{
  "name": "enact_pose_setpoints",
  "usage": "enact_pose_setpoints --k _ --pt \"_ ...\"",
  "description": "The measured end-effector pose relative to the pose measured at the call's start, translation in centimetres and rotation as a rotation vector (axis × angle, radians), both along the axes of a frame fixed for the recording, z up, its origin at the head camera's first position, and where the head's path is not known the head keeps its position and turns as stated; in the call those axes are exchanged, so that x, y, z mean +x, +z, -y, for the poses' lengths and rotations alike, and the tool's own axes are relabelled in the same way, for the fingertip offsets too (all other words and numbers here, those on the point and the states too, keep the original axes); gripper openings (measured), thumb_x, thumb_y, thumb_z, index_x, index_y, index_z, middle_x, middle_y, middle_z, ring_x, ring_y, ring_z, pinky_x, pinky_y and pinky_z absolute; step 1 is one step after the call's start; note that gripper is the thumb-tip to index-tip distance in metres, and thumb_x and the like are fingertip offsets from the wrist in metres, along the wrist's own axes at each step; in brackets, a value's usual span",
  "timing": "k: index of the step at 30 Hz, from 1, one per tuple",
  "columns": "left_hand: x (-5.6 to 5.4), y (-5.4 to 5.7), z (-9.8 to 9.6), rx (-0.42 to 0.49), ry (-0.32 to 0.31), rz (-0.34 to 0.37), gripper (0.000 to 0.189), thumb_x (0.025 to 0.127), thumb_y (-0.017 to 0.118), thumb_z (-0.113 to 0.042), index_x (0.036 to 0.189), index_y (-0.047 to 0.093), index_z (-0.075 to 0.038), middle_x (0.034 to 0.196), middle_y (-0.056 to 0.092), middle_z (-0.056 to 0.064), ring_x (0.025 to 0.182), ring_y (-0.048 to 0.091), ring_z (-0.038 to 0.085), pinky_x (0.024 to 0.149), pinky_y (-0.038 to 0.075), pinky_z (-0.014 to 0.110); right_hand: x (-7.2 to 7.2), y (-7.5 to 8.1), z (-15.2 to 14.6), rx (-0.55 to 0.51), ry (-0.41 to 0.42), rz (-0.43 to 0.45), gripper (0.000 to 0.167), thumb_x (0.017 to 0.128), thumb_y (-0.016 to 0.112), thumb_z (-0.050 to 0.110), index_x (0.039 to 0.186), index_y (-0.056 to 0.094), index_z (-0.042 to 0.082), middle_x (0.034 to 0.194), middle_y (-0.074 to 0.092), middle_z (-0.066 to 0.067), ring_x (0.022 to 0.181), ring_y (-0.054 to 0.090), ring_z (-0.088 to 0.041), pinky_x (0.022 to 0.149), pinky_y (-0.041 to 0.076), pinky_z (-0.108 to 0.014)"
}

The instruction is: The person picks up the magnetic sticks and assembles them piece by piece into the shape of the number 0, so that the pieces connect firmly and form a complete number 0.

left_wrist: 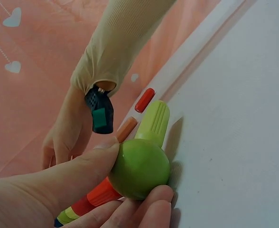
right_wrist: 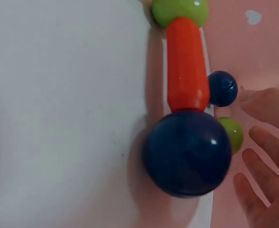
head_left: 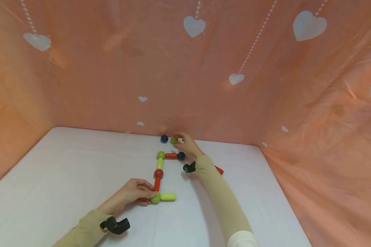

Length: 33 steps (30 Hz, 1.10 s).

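My left hand (head_left: 136,192) pinches a green ball (left_wrist: 142,168) between thumb and fingers at the near end of a chain of toy balls and rods. From that ball a yellow-green rod (head_left: 168,197) sticks out rightward. A red rod (head_left: 157,184), a red ball (head_left: 158,173) and a yellow-green rod (head_left: 159,163) lead away to another green ball (head_left: 161,155). There a red rod (head_left: 171,156) turns right to a dark blue ball (head_left: 181,155). My right hand (head_left: 188,144) reaches past it, fingers spread beside a loose green ball (head_left: 174,140); contact is unclear.
A loose dark blue ball (head_left: 164,138) sits left of the loose green one, near the white table's (head_left: 80,164) back edge. A loose red rod (head_left: 219,170) is partly hidden behind the right forearm. Pink cloth (head_left: 126,68) with hearts hangs behind.
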State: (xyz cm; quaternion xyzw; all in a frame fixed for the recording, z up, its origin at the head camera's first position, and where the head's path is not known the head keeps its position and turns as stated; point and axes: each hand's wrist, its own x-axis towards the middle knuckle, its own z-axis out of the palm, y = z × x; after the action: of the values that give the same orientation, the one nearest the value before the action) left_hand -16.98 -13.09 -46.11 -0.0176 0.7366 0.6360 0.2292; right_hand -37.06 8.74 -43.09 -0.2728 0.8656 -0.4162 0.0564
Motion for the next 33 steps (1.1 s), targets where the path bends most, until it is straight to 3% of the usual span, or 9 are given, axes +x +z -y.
enact_pose_setpoints --k 10,19,28,33 --pt "0.0 0.0 0.0 0.012 -0.012 -0.009 0.047 0.078 0.081 -0.024 0.109 0.061 0.004 0.086 0.071 0.010 0.072 0.066 0.018 0.066 0.057 0.032 -0.3 -0.4 0.3 0.033 -0.010 0.029 0.047 0.087 0.068 0.001 0.131 0.052 -0.001 0.131 0.053 -0.015 0.126 0.045 -0.029 0.108 0.032 -0.045" --pt "0.1 0.1 0.1 0.009 -0.013 -0.022 0.044 0.079 0.080 -0.022 0.109 0.061 0.005 0.085 0.071 0.010 0.070 0.066 0.018 0.064 0.057 0.032 -0.4 -0.8 0.5 0.026 -0.017 0.008 0.039 0.086 0.062 -0.007 0.125 0.057 -0.002 0.121 0.057 -0.013 0.116 0.049 -0.028 0.099 0.043 -0.039" --pt "0.1 0.0 0.1 0.004 -0.019 -0.030 0.042 0.079 0.080 -0.022 0.108 0.063 0.004 0.086 0.071 0.010 0.070 0.066 0.018 0.064 0.057 0.032 0.0 -0.9 0.9 0.020 -0.012 0.009 0.031 0.085 0.066 -0.007 0.115 0.065 -0.001 0.114 0.062 -0.012 0.102 0.056 -0.026 0.086 0.050 -0.031" --pt "0.0 -0.1 0.2 0.002 -0.024 -0.030 0.043 0.079 0.080 -0.024 0.107 0.063 0.003 0.086 0.071 0.010 0.070 0.066 0.018 0.064 0.057 0.031 0.1 -1.3 1.0 0.022 -0.041 0.045 0.029 0.086 0.067 -0.003 0.115 0.066 0.001 0.114 0.063 -0.010 0.102 0.058 -0.024 0.088 0.050 -0.030"
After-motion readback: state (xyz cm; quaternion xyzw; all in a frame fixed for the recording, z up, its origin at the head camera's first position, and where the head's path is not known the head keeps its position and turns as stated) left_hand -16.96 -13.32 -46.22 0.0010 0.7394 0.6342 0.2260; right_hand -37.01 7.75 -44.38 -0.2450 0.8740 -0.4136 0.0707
